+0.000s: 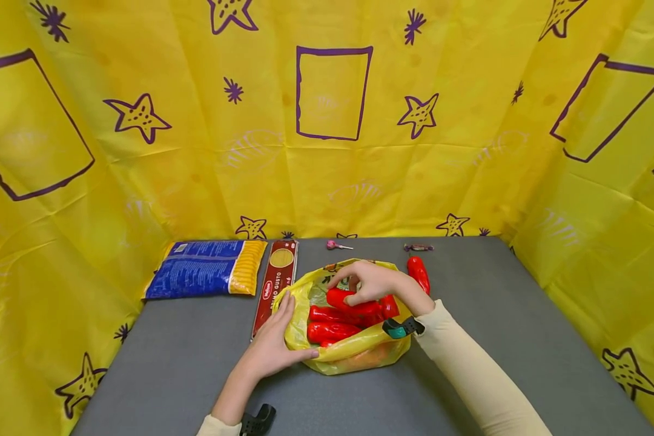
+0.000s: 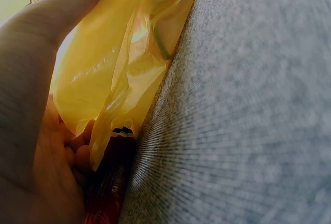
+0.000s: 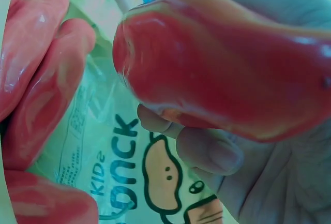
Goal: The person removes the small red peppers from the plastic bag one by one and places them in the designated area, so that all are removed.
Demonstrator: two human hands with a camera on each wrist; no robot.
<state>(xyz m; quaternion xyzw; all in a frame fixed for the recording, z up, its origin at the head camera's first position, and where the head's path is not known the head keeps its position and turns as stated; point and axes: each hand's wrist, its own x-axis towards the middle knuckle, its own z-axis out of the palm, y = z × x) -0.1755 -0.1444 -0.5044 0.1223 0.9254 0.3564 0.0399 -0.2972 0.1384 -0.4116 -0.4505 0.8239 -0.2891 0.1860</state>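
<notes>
Fingers of the right hand (image 1: 372,282) curl round a red pepper (image 1: 354,301) inside the mouth of a yellow plastic bag (image 1: 349,351); the right wrist view shows that pepper (image 3: 227,63) gripped close, with other red peppers (image 3: 36,74) beside it over a printed snack packet (image 3: 129,172). Left hand (image 1: 272,348) holds the bag's near left rim, thumb along the edge, fingers pinching the film (image 2: 108,79). More peppers (image 1: 329,331) lie in the bag, which sits mid-desk (image 1: 523,339). One pepper (image 1: 418,274) lies just outside, behind the right wrist. Beside the bag lies a spaghetti pack (image 1: 275,284), then a blue pasta bag (image 1: 207,267). A lollipop (image 1: 336,245) and a wrapped candy (image 1: 417,247) lie at the desk's far edge.
</notes>
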